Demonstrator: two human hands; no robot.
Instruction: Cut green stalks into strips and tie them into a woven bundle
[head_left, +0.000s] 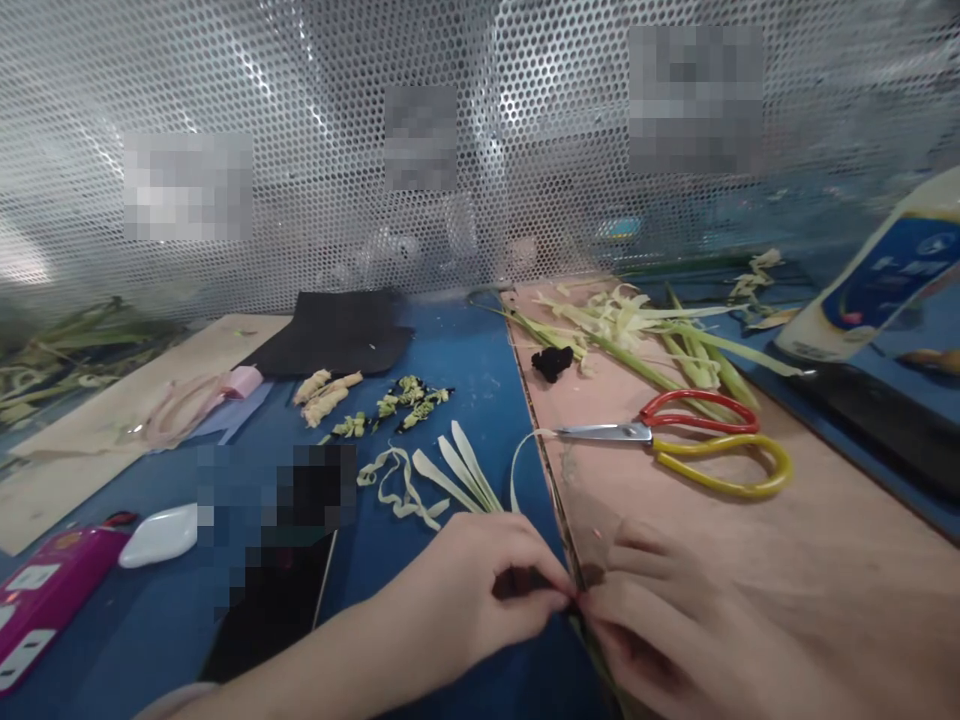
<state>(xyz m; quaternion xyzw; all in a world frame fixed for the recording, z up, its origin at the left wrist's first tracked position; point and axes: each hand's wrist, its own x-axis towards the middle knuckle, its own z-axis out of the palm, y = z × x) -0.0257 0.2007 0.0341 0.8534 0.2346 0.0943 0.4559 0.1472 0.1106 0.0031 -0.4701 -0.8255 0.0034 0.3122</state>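
My left hand (491, 575) and my right hand (667, 610) meet fingertip to fingertip over the edge of the wooden board (825, 590). Both are closed in a pinch, and whatever lies between the fingertips is too small and hidden to make out. Just beyond my left hand several pale flat plant strips (465, 465) fan out on the blue table, beside a curled thin strip (397, 485). Scissors (607, 433) with one red and one yellow handle lie on the board, past my right hand. A thin pale strip (517, 460) arches close to their tip.
Small green braided pieces (412, 400) and yellowish braided pieces (322, 395) lie on the blue table. A black clump (552, 362) and peeled stalks (637, 345) rest on the board. A glue bottle (862, 280), a dark phone (277, 590) and a pink power strip (60, 590) stand or lie around.
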